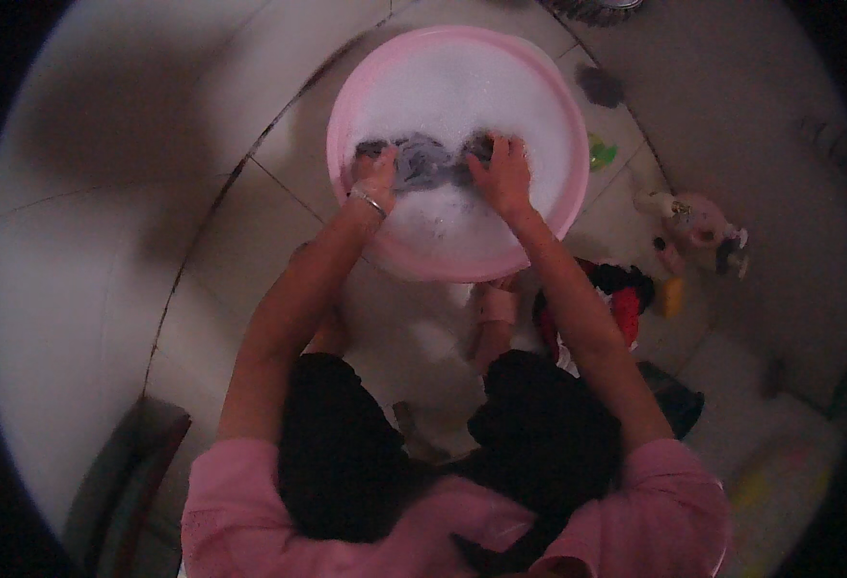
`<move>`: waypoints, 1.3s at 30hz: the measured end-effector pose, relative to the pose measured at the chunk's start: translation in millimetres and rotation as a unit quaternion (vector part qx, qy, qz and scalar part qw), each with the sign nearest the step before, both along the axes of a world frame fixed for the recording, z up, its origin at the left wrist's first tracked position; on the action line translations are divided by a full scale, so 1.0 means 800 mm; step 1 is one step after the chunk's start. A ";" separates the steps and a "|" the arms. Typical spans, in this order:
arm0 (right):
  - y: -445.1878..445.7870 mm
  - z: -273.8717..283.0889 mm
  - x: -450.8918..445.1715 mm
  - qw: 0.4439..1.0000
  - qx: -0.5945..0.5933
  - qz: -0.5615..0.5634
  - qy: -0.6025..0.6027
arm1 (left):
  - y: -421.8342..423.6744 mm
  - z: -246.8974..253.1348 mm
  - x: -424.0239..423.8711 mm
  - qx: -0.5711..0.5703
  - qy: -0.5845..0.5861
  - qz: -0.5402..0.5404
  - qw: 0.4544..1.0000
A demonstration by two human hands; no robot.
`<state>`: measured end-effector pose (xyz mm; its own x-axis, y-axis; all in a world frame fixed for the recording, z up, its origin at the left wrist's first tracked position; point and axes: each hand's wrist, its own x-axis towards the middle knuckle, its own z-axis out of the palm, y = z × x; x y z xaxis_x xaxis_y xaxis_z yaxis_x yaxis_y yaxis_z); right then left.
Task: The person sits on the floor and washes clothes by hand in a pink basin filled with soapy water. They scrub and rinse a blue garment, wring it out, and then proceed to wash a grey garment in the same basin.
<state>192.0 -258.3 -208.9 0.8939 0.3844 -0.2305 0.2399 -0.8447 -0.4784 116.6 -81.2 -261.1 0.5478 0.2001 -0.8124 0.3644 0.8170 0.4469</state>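
Note:
A round pink plastic basin (572,155) full of white suds stands on the tiled floor before me. A wet dark grey cloth (421,160) lies bunched across the middle of the foam, partly sunk in it. My left hand (376,173), with a metal bangle at the wrist, grips the cloth's left end. At the other end, my right hand (501,172) has its fingers curled over a dark fold. Between the two hands the cloth is twisted and wrinkled. The suds hide whatever is lower in the basin.
To the right, red and black clothes (629,311) lie on the floor beside a yellow block (672,297). Beyond them are several bottles or containers (702,220). A green wrapper-like item (601,152) sits by the basin. A brush (600,11) shows at the top edge.

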 end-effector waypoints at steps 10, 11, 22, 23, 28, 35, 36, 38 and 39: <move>0.032 0.096 -0.002 0.863 0.270 0.077 0.420 | -0.003 0.180 -0.004 0.745 -0.178 -0.236 0.598; 0.033 0.083 0.004 0.847 0.315 0.034 0.428 | -0.002 0.181 -0.001 0.570 -0.182 -0.123 0.792; 0.005 -0.108 -0.035 0.963 -0.072 0.259 -0.010 | -0.060 -0.006 -0.027 -0.093 0.027 -0.002 0.995; 0.014 -0.103 -0.033 0.961 -0.088 0.261 -0.015 | -0.054 0.000 -0.027 -0.144 0.012 -0.018 0.989; 0.052 0.024 -0.071 0.966 0.253 0.023 0.056 | -0.038 0.029 -0.027 -0.032 -0.213 -0.155 0.964; 0.069 0.064 -0.084 0.983 0.073 0.167 -0.010 | -0.017 0.039 -0.040 0.238 -0.276 -0.299 0.882; 0.066 0.047 -0.066 0.977 0.027 0.202 -0.067 | -0.017 0.041 -0.041 0.250 -0.258 -0.295 0.885; 0.052 -0.002 -0.038 0.983 0.020 0.180 -0.034 | -0.036 0.013 -0.040 0.191 -0.195 -0.229 0.934; 0.035 -0.032 -0.019 0.991 0.050 0.113 0.049 | -0.051 -0.004 -0.025 0.152 -0.175 -0.202 0.952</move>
